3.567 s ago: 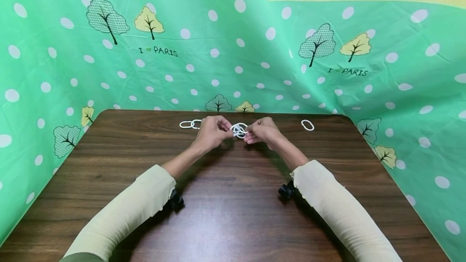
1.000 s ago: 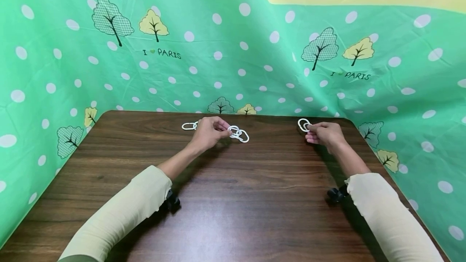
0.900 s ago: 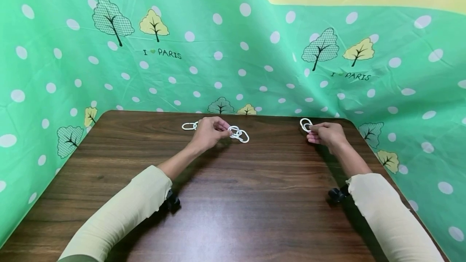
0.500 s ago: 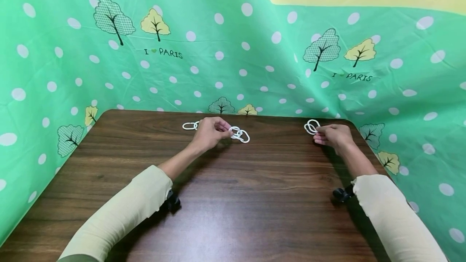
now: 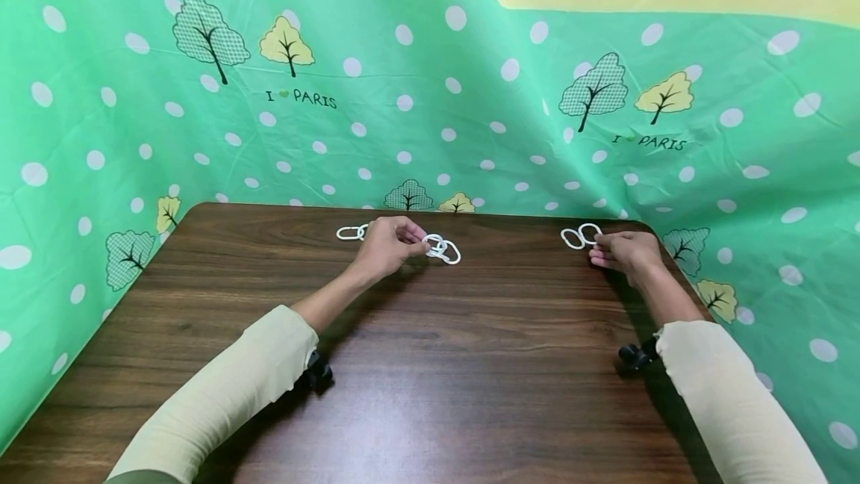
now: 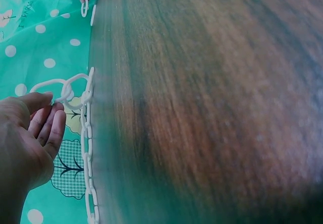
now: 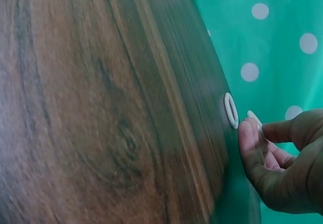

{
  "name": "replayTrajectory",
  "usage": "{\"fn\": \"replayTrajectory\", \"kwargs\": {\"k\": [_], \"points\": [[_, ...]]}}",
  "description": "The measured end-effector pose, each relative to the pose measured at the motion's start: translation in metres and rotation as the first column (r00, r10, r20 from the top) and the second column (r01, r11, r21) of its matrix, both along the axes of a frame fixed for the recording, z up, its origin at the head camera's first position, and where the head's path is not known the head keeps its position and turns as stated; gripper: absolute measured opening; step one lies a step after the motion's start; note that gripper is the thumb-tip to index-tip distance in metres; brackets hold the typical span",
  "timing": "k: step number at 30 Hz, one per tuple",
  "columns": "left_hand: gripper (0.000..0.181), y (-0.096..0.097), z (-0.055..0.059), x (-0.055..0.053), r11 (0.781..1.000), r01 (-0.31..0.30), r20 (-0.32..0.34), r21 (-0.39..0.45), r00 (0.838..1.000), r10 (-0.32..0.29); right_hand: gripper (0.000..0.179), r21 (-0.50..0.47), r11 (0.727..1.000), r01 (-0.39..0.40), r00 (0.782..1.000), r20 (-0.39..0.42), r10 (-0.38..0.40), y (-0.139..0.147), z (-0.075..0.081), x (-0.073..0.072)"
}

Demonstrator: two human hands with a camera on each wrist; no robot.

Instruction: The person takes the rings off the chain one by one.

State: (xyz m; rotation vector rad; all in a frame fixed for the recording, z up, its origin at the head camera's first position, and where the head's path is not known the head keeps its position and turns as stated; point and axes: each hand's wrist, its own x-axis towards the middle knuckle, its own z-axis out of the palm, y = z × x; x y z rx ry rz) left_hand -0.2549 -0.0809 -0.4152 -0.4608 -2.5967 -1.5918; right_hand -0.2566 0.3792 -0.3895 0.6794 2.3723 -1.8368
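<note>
My left hand (image 5: 388,246) stays near the middle of the table's far edge and pinches a white oval chain link (image 6: 45,84) between thumb and fingers. That link is raised and hooked to a white chain (image 6: 89,158), whose joined links run along the table behind the hand. Some of the chain is hidden by the hand in the head view. At the far right my right hand (image 5: 631,254) pinches a single white oval link (image 5: 589,225) by its edge. Just left of it a loose white link (image 7: 229,110) lies flat on the table.
The dark wood-grain table (image 5: 403,364) ends at a green dotted curtain (image 5: 470,114) close behind both hands. A black device (image 5: 634,357) hangs under the right sleeve (image 5: 725,387), and a similar one (image 5: 319,372) under the left.
From beside the left hand, my right hand has gone to the far right. Its link overlapped the loose one and now sits to that one's right. The left hand has hardly moved.
</note>
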Motion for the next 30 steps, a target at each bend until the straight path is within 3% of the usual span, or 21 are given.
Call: {"fn": "replayTrajectory", "kwargs": {"k": [8, 16, 19, 24, 30], "points": [[0.016, -0.001, 0.0, 0.001, 1.0, 0.002, -0.004, 0.0, 1.0, -0.002, 0.023, -0.001, 1.0, 0.02, 1.0, 0.003, -0.02, 0.01, -0.007, 0.0], [0.016, -0.002, 0.0, 0.0, 1.0, 0.002, -0.016, -0.003, 1.0, -0.002, 0.04, 0.009, 1.0, 0.03, 0.999, 0.024, -0.031, 0.019, -0.008, -0.002], [0.017, -0.002, 0.0, 0.0, 1.0, 0.004, -0.016, -0.003, 1.0, -0.004, 0.033, -0.01, 0.999, 0.044, 0.999, 0.025, -0.044, 0.021, -0.008, -0.003], [0.016, 0.0, 0.002, 0.0, 1.0, 0.017, -0.017, -0.002, 1.0, -0.017, 0.005, -0.032, 0.997, 0.073, 0.997, 0.036, -0.072, 0.023, -0.006, -0.002], [0.015, 0.0, 0.002, 0.001, 1.0, 0.013, -0.022, -0.005, 1.0, -0.013, 0.004, -0.01, 0.996, 0.085, 0.995, 0.05, -0.084, 0.019, -0.004, -0.004]]}}
